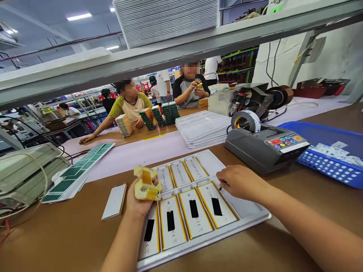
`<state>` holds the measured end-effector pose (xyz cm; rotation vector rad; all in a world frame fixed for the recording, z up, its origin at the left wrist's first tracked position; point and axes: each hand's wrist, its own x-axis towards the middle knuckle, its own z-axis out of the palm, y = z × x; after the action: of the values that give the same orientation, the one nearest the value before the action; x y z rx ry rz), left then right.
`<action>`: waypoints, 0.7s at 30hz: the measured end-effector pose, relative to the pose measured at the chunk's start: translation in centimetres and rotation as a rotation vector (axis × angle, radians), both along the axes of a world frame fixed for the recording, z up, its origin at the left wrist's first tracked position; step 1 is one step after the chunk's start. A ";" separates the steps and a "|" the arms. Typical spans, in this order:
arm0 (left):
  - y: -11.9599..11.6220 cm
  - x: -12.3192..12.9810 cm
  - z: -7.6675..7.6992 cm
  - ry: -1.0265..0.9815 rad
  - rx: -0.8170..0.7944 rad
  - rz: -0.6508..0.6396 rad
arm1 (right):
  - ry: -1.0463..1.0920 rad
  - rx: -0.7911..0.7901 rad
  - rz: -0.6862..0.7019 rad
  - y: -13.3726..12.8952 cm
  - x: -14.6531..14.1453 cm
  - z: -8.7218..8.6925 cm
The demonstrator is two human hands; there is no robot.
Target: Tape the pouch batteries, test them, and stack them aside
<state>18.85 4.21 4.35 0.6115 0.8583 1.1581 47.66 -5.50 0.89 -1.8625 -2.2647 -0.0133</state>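
My left hand (141, 200) is closed around a pale yellow plastic block (147, 183) with a slot and amber tape on it, held above the tray's left part. Under both hands lies a white plastic tray (249, 224) with two rows of flat battery packs (172, 223), white with yellow edges. Black tape strips (193, 209) cross the packs in the near row; those in the far row show none. Over the tray's right side, my right hand (235, 181) has its fingers pinched together, a small dark piece just showing at the tips.
A tape dispenser (266, 147) stands behind my right hand, beside a blue basket (334, 166) of white pieces. Another battery pack (114, 202) lies left of the tray. Stacked trays (202, 128), green sheets (82, 166) and two seated co-workers are farther back.
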 end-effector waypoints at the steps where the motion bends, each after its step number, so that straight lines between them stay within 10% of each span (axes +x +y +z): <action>1: 0.1 0.0 -0.1 -0.009 -0.012 0.029 | -0.014 -0.025 -0.005 -0.2 -0.1 -0.1; 9: -0.1 0.1 -1.0 -0.065 -0.047 0.059 | 0.252 -0.293 -0.162 0.2 0.0 -1.1; 17: -1.0 -0.4 -1.6 -0.177 -0.030 -0.034 | 0.686 -0.444 -0.013 0.3 -0.9 -3.3; 21: -1.5 -0.6 -2.0 -0.280 -0.024 -0.165 | 0.874 -0.452 0.004 1.3 -1.3 -1.5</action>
<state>18.25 2.69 2.40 0.4765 0.5716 1.0522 46.39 -4.22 -0.58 -1.5571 -1.7065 1.1490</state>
